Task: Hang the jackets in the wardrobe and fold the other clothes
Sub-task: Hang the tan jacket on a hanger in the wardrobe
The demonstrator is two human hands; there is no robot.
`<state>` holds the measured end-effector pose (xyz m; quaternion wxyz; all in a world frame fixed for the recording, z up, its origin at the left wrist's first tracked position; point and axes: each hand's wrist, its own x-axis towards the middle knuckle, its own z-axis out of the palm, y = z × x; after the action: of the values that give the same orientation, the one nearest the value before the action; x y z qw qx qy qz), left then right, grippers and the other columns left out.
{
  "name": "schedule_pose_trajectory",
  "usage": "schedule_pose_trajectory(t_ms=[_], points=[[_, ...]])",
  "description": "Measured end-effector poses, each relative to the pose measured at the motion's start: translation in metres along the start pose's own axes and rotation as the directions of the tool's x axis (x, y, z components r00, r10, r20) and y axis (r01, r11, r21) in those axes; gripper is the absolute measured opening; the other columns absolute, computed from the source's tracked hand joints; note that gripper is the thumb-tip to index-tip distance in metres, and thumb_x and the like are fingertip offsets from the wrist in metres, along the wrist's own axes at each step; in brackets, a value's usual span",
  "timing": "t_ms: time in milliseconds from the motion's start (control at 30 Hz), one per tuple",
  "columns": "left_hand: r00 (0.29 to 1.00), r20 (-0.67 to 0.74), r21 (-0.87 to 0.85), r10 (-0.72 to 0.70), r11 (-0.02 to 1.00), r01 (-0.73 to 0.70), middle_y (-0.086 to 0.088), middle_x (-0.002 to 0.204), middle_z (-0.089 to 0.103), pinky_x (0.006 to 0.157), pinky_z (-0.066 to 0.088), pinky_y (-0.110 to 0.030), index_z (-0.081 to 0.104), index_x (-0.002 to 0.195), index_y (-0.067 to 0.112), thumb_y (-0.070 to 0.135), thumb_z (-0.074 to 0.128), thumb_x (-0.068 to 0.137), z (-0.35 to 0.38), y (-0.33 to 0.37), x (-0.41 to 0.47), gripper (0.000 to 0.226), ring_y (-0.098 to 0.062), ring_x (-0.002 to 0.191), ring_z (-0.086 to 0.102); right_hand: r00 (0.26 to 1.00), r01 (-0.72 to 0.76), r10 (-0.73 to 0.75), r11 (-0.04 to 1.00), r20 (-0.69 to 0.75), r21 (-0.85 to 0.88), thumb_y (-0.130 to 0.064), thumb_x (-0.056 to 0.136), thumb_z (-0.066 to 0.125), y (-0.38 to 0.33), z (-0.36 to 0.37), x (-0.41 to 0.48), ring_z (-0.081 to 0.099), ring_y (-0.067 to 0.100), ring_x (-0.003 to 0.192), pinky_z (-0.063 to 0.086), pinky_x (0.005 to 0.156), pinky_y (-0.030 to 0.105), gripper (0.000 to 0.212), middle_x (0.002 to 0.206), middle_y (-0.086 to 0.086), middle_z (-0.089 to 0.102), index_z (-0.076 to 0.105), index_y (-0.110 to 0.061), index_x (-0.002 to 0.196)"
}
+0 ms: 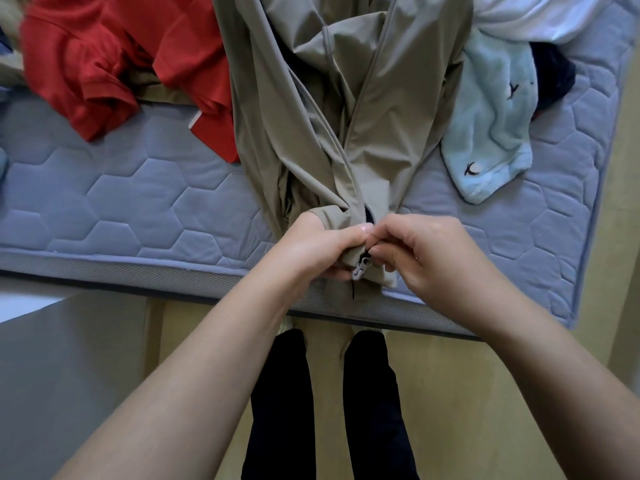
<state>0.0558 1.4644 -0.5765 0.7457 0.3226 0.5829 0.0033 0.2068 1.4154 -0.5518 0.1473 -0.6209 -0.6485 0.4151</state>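
A khaki zip jacket (311, 109) lies lengthwise on the grey quilted mattress (138, 202), its hem at the near edge. My left hand (318, 247) grips the left side of the hem beside the grey zipper slider (356, 271). My right hand (426, 251) pinches the right side of the hem at the zipper's bottom end. The two front edges meet between my thumbs. A red shirt (114, 60) lies crumpled at the left, and a pale blue fleece garment (491, 126) lies at the right.
White fabric (540, 15) and a dark navy garment (554, 74) sit at the far right of the mattress. More khaki cloth (162, 90) peeks from under the red shirt. My legs in dark trousers (374, 410) stand on the wooden floor (467, 393) at the mattress edge.
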Motion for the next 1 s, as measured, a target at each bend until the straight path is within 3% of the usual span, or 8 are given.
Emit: schedule_pose_trajectory(t_ms=[167, 333, 433, 567, 733, 833, 900, 1000], points=[[0.97, -0.24, -0.075, 0.042, 0.995, -0.061, -0.004, 0.068, 0.065, 0.05, 0.053, -0.025, 0.061, 0.083, 0.004, 0.017, 0.052, 0.097, 0.009, 0.013, 0.016, 0.021, -0.015, 0.051, 0.062, 0.998, -0.025, 0.023, 0.999, 0.063, 0.025, -0.001, 0.082, 0.068, 0.0, 0.015, -0.017, 0.055, 0.009, 0.071, 0.039, 0.065, 0.014, 0.009, 0.066, -0.007, 0.059, 0.067, -0.009, 0.078], [0.976, 0.018, 0.116, -0.219, 0.97, 0.215, 0.002, 0.056, 0.04, 0.032, 0.027, -0.013, 0.05, 0.082, 0.013, 0.016, 0.037, 0.102, 0.0, 0.012, 0.024, 0.024, -0.005, 0.029, 0.034, 0.995, -0.079, 0.08, 0.997, -0.067, 0.013, -0.002, 0.083, 0.069, 0.006, 0.013, -0.029, 0.056, 0.006, 0.065, 0.044, 0.064, 0.022, 0.009, 0.07, -0.011, 0.059, 0.067, -0.011, 0.082], [0.943, 0.17, 0.244, -0.287, 0.939, 0.242, 0.005, 0.053, 0.027, 0.035, 0.017, -0.014, 0.055, 0.08, 0.015, 0.053, 0.052, 0.091, -0.002, 0.012, 0.023, 0.04, -0.007, 0.035, 0.019, 0.996, -0.037, 0.038, 0.999, -0.077, 0.011, -0.005, 0.083, 0.068, 0.006, 0.015, -0.031, 0.056, 0.005, 0.069, 0.043, 0.065, 0.016, 0.005, 0.072, -0.011, 0.06, 0.068, -0.01, 0.084], [0.985, 0.048, 0.419, -0.168, 0.898, 0.133, -0.003, 0.058, 0.044, 0.039, 0.024, -0.016, 0.051, 0.06, 0.017, 0.036, 0.074, 0.079, 0.012, 0.019, 0.03, 0.036, -0.014, 0.044, 0.038, 0.996, -0.022, 0.022, 1.0, -0.09, -0.002, -0.007, 0.08, 0.064, 0.008, 0.016, -0.031, 0.057, 0.009, 0.073, 0.042, 0.065, 0.016, 0.005, 0.074, -0.004, 0.064, 0.068, -0.008, 0.083], [0.996, -0.023, 0.297, -0.087, 0.951, 0.09, -0.005, 0.058, 0.041, 0.051, 0.028, -0.024, 0.049, 0.056, 0.016, 0.025, 0.075, 0.078, 0.021, 0.019, 0.036, 0.036, -0.017, 0.047, 0.032, 0.99, -0.015, 0.011, 1.0, -0.141, -0.027, -0.004, 0.081, 0.063, 0.014, 0.018, -0.035, 0.056, 0.009, 0.074, 0.042, 0.066, 0.016, 0.005, 0.075, -0.002, 0.065, 0.068, -0.006, 0.082], [0.998, 0.011, 0.235, -0.065, 0.97, 0.06, 0.006, 0.046, 0.039, 0.043, 0.027, -0.017, 0.05, 0.061, 0.018, 0.024, 0.071, 0.083, 0.017, 0.019, 0.033, 0.031, -0.009, 0.037, 0.03, 0.966, -0.15, 0.182, 0.973, -0.183, 0.177, -0.004, 0.087, 0.063, 0.013, 0.025, -0.044, 0.059, 0.005, 0.074, 0.046, 0.067, 0.015, 0.009, 0.078, -0.008, 0.067, 0.069, -0.012, 0.087], [0.998, 0.041, 0.21, -0.056, 0.977, 0.047, 0.011, 0.038, 0.035, 0.036, 0.02, -0.013, 0.049, 0.061, 0.018, 0.023, 0.069, 0.085, 0.016, 0.021, 0.032, 0.032, -0.005, 0.03, 0.025, 0.882, -0.343, 0.461, 0.773, -0.099, 0.534, -0.006, 0.091, 0.061, 0.008, 0.031, -0.046, 0.064, 0.006, 0.073, 0.051, 0.066, 0.017, 0.012, 0.076, -0.007, 0.069, 0.068, -0.015, 0.086], [0.996, 0.061, 0.164, -0.066, 0.985, 0.055, 0.012, 0.036, 0.033, 0.034, 0.017, -0.014, 0.047, 0.059, 0.017, 0.02, 0.067, 0.087, 0.018, 0.022, 0.029, 0.035, -0.004, 0.029, 0.022, 0.669, -0.494, 0.709, 0.2, 0.224, 0.846, -0.027, 0.088, 0.062, 0.008, 0.038, -0.042, 0.069, 0.016, 0.08, 0.055, 0.07, 0.027, 0.016, 0.078, 0.0, 0.073, 0.062, -0.012, 0.082]])
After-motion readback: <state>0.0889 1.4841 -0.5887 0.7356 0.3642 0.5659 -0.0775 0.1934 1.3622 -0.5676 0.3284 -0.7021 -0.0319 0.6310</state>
